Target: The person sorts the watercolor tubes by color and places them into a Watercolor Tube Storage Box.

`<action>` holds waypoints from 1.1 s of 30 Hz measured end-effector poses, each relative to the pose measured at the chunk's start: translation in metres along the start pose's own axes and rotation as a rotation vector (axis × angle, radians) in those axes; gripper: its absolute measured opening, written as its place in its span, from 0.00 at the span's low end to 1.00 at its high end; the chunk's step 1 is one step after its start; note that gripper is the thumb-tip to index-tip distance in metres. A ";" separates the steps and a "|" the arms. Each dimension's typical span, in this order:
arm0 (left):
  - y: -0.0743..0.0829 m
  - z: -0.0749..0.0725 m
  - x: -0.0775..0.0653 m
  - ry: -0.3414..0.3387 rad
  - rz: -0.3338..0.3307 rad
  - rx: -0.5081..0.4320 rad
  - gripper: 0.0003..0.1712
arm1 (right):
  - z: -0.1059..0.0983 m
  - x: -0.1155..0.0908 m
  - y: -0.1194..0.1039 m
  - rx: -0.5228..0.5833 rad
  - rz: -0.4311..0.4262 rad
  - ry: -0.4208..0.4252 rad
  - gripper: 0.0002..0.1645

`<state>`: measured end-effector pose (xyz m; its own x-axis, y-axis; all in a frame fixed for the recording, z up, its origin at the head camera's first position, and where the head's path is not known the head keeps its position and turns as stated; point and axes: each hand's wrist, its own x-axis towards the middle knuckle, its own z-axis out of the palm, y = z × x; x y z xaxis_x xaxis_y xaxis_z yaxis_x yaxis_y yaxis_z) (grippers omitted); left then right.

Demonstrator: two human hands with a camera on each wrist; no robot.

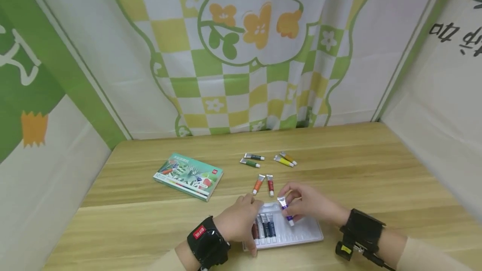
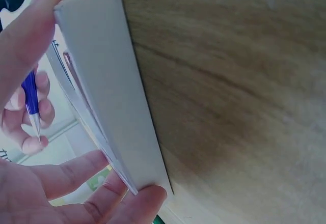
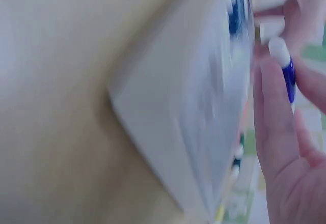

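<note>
A white plastic tray [image 1: 297,235] lies on the table in front of me. Several paint tubes [image 1: 268,226], brown, silvery and dark blue, sit side by side in its left part, some behind my hand. My left hand [image 1: 238,219] grips the tray's left end, thumb at one corner and fingers at the other, as the left wrist view shows along the end wall [image 2: 104,71]. Between thumb and fingers, my right hand [image 1: 310,204] pinches a purple paint tube [image 1: 285,211] over the tray, its white cap pointing down. That cap [image 3: 278,50] shows in the right wrist view.
Just beyond the tray lie an orange tube [image 1: 258,184] and a red tube [image 1: 270,185]. Farther back are two dark green tubes [image 1: 250,162] and a yellow tube [image 1: 283,161] beside an ochre one [image 1: 288,158]. A teal printed box [image 1: 190,175] lies at left.
</note>
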<state>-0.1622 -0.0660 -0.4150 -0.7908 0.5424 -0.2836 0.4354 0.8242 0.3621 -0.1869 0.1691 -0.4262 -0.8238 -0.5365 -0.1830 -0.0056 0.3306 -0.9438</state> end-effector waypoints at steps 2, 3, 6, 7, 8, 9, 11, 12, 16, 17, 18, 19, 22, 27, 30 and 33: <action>0.001 0.001 0.001 0.000 0.001 0.003 0.66 | 0.009 -0.004 0.000 0.033 -0.004 0.006 0.20; 0.001 0.001 0.002 0.000 0.002 0.002 0.66 | 0.013 -0.005 0.001 0.053 -0.005 0.011 0.19; 0.000 0.000 0.002 0.007 -0.002 0.004 0.66 | 0.022 -0.004 0.001 0.091 -0.010 0.024 0.18; 0.000 0.000 0.002 0.008 0.000 0.003 0.66 | 0.024 -0.003 0.001 0.099 -0.011 0.026 0.17; 0.000 0.000 0.001 0.008 0.002 0.003 0.66 | 0.027 -0.003 0.002 0.096 -0.009 0.035 0.17; 0.000 0.000 0.001 0.007 0.004 0.003 0.66 | 0.029 -0.003 0.003 0.084 -0.008 0.044 0.17; 0.001 0.000 0.001 0.006 0.006 -0.002 0.66 | 0.033 -0.003 0.005 0.052 -0.006 0.059 0.18; 0.001 0.000 0.001 0.007 0.008 -0.001 0.67 | 0.034 -0.002 0.006 0.033 -0.007 0.067 0.18; 0.000 0.000 0.000 0.013 0.010 -0.004 0.68 | 0.039 -0.002 0.009 -0.039 -0.020 0.086 0.20; 0.000 0.000 0.000 0.015 0.012 -0.001 0.68 | 0.039 -0.002 0.009 -0.057 -0.023 0.089 0.20; 0.000 0.000 0.000 0.015 0.011 -0.002 0.68 | 0.039 -0.002 0.008 -0.082 -0.026 0.092 0.19; 0.000 0.000 0.000 0.013 0.011 0.000 0.68 | 0.038 -0.003 0.008 -0.122 -0.032 0.097 0.19; 0.000 0.000 0.000 0.010 0.009 -0.001 0.68 | 0.035 -0.003 0.005 -0.265 -0.056 0.106 0.19; 0.000 0.000 0.000 0.007 0.006 -0.006 0.68 | 0.030 -0.004 0.001 -0.456 -0.106 0.086 0.18; 0.001 -0.001 0.000 0.002 0.001 -0.005 0.68 | 0.029 -0.004 -0.001 -0.527 -0.129 0.068 0.18; 0.001 -0.001 0.000 0.000 -0.002 0.001 0.69 | 0.027 -0.005 -0.002 -0.586 -0.148 0.054 0.20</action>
<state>-0.1619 -0.0652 -0.4134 -0.7918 0.5405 -0.2843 0.4339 0.8255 0.3609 -0.1676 0.1498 -0.4312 -0.8181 -0.5741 -0.0326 -0.4207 0.6363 -0.6466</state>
